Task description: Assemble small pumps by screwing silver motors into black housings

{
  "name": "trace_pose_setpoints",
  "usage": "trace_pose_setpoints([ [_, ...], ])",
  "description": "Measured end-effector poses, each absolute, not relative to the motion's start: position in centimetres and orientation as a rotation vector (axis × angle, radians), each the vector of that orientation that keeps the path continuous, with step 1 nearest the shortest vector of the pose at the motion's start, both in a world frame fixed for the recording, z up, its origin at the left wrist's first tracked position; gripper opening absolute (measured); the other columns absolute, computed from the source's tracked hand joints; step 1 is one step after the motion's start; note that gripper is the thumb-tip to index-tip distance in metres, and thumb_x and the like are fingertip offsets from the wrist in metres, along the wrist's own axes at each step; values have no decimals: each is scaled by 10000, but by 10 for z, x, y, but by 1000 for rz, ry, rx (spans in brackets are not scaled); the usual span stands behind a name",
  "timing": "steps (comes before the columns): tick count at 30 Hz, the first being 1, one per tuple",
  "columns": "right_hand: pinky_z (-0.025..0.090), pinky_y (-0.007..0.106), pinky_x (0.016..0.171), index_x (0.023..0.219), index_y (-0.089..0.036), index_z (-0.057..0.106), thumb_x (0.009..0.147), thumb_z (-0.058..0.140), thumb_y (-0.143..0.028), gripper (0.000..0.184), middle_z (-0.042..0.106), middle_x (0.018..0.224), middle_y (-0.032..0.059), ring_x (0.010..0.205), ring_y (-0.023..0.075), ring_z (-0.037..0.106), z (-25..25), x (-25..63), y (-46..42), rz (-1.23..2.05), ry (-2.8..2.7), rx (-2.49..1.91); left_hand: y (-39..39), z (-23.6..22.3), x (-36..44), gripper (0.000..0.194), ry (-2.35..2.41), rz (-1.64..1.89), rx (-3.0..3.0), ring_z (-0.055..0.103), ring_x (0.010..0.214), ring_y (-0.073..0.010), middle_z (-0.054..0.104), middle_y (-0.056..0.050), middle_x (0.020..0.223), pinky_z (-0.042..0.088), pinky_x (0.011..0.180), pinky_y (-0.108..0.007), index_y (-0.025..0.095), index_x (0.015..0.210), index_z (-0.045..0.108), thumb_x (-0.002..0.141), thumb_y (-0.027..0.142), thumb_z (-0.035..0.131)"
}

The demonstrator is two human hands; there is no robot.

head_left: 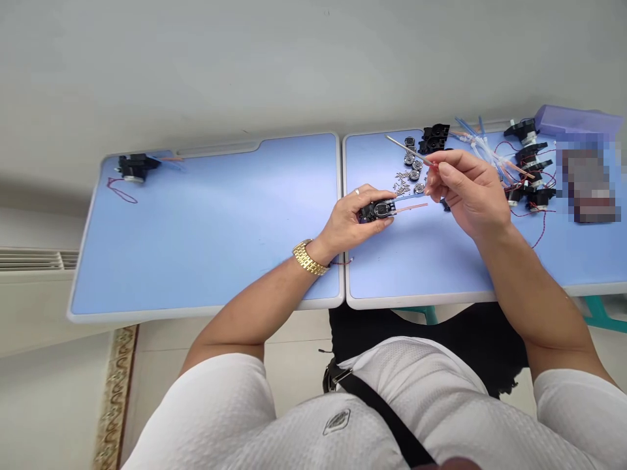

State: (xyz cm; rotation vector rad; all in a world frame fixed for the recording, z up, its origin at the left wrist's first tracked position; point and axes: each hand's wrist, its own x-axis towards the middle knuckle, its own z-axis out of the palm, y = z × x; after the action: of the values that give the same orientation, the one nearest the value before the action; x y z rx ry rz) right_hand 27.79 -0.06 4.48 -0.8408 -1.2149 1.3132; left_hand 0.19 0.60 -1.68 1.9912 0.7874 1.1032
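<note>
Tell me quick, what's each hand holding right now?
Left hand: closed, holding a black part.
Right hand: closed, holding a thin metal tool; whether it also grips the blue tube can't be told.

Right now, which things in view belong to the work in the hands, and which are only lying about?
Likely in the work: black unit in left hand, thin tool in right hand, small metal pieces, round parts, black housings, wired units.

Probably just lying about: purple object, pixelated item.

Tool (407, 150) end hidden in R hand (465, 189); R-side obj (590, 186) blurred
</note>
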Motion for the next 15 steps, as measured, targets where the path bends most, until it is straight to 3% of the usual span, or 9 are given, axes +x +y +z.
trace_pose_setpoints([
  [15,608,362,639,1041,-314,855,925,977,-750,467,717,824,-4,735,182,692,41,285,6,1213,-1263,-907,3,-11,5,433,892,1088,1833,785,995,-226,870,-83,1154,632,863,-378,260,1251,870,912,512,962],
])
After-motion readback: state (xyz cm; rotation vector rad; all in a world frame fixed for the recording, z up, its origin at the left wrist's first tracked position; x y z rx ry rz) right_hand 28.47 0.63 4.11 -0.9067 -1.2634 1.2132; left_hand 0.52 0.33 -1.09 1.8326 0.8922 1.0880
